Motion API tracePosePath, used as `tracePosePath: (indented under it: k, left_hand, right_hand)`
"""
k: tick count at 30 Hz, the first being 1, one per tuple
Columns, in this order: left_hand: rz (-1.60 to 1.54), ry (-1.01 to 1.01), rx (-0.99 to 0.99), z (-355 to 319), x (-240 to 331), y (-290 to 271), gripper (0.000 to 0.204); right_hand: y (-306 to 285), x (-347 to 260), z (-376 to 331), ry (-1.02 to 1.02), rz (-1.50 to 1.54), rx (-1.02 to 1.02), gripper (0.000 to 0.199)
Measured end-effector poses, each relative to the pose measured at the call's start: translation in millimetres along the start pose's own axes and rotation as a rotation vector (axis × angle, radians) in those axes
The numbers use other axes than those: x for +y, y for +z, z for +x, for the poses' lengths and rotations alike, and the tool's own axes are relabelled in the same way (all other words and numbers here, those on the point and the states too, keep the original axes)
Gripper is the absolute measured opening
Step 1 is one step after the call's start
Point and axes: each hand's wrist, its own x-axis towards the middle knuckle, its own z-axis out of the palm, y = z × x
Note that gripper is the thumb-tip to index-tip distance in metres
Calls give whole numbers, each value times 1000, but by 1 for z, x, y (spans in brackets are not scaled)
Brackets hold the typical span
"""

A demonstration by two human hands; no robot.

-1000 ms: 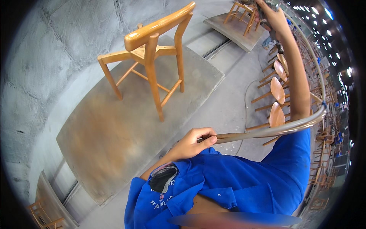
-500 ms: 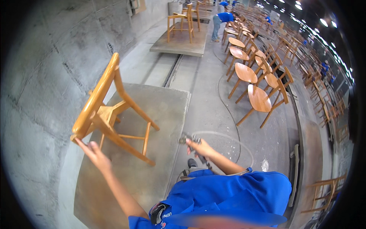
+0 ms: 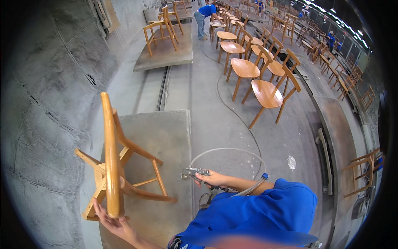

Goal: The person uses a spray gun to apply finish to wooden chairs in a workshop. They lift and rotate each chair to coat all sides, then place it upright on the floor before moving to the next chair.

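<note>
On the left, an unfinished-looking wooden chair frame (image 3: 111, 157), without a seat panel, leans tipped over a grey platform (image 3: 172, 128). Its curved top rail points toward me. My left hand (image 3: 118, 228) holds the near lower end of that rail, fingers on one side and thumb by the other. In my right hand (image 3: 213, 178) is a metal spray gun (image 3: 194, 172), its nozzle aimed left toward the chair frame, a short gap away. A pale hose (image 3: 226, 149) loops out beyond that hand.
Rows of finished wooden chairs (image 3: 265, 93) stand at the right. A second platform (image 3: 182, 47) ahead carries more chair frames. A dark hose (image 3: 232, 110) snakes along the floor. Further off, a person in blue (image 3: 206, 14) bends over the chairs. A concrete wall (image 3: 45, 103) rises at left.
The chair frame has turned and come nearer me, its top rail now more upright in view. My left hand moved down with it. The spray gun has swung to point left.
</note>
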Motion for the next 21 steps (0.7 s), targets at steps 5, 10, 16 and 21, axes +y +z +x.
tracePosePath:
  k: [5, 10, 16, 21]
  left_hand:
    - [-26, -141, 109, 75, -26, 35, 77]
    - [330, -200, 47, 124, -88, 64, 91]
    - [624, -115, -88, 39, -80, 55, 110]
    - [126, -494, -275, -101, -85, 91, 60]
  right_hand:
    - [-6, -40, 9, -208, -40, 264, 41]
    - [-25, -115, 20, -559, -189, 435, 48]
    - [-17, -141, 16, -606, -78, 415, 73]
    - [7, -135, 0, -566, -6, 276, 91]
